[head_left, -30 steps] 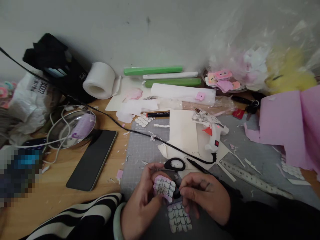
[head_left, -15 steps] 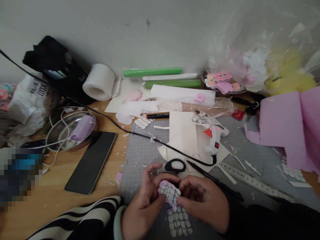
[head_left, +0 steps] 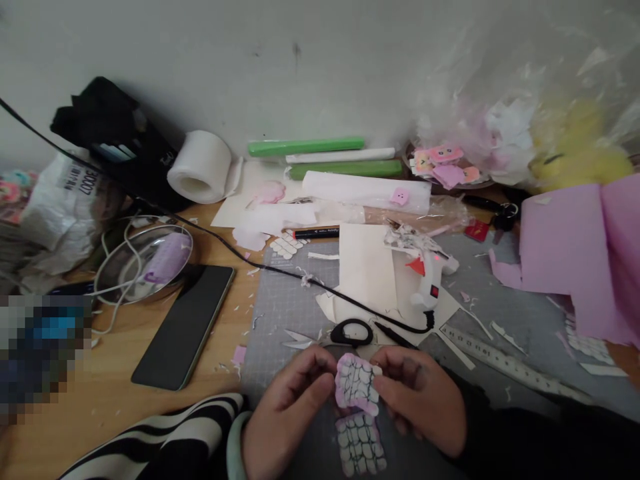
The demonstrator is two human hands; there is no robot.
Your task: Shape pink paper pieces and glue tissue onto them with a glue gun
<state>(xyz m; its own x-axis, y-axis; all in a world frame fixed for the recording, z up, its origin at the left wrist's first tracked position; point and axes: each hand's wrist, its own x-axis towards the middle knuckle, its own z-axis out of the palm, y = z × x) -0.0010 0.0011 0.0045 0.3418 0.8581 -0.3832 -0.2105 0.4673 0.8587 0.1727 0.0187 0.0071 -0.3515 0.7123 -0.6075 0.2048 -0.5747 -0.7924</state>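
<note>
On the mat (head_left: 287, 303), nearest the wearer, a scaled patch (head_left: 362, 445) lies flat; just above it, a second patch (head_left: 357, 383) is held up, its right edge pinched by the thumb and fingers of the right hand (head_left: 420, 397). The left hand (head_left: 295, 407) curls at the opposite edge, though whether it grips cannot be told. A light, even hold at the rim should spare the thin piece from creasing. Just beyond, the scissors (head_left: 335, 335) point open blades leftward; farther off, the glue gun (head_left: 429, 280) shows a red light, its tip best avoided.
</note>
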